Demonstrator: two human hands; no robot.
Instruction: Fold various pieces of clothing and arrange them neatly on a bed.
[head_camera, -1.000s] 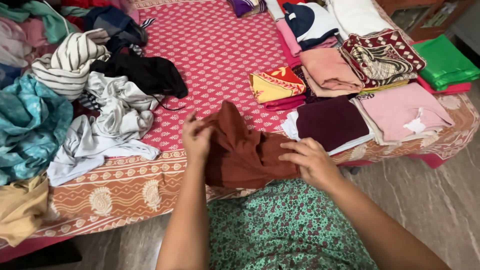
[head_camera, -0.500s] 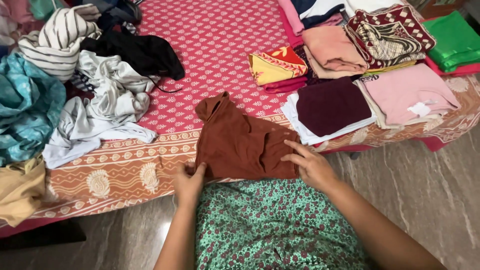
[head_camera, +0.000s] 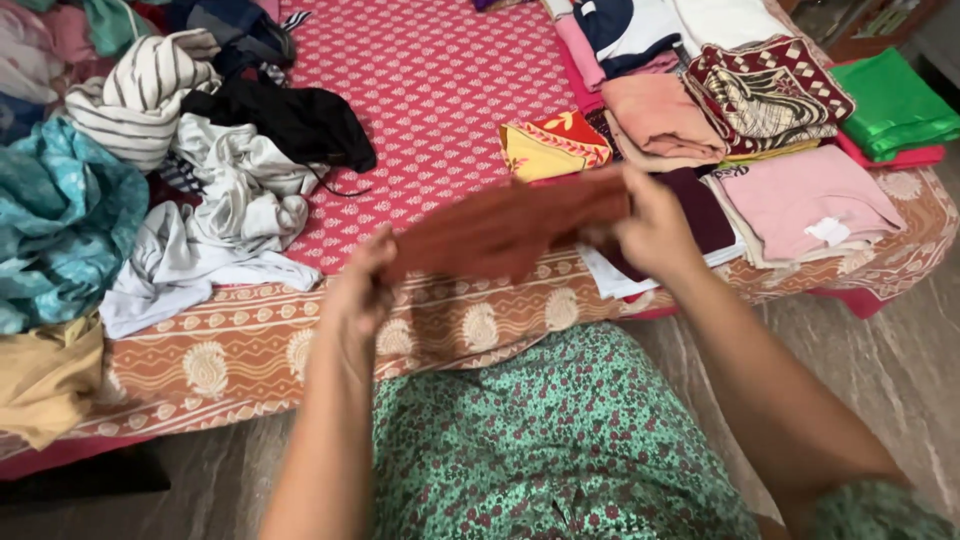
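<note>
Both hands, left hand (head_camera: 358, 290) and right hand (head_camera: 650, 222), are now gripping the rust-brown garment (head_camera: 505, 230), lifting it off the bed's (head_camera: 440, 90) front edge mid-fold.

One head-worn camera looked steeply down and forward from close above the person's lap, across the bed (head_camera: 430, 90) covered with clothes.

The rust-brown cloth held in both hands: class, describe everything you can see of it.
The rust-brown cloth is a plain, soft-looking fabric, motion-blurred, so its seams and shape are unclear. It is lifted above the bed's edge and stretched roughly level, its right end higher. The left hand pinches one end, the right hand the other.
</note>
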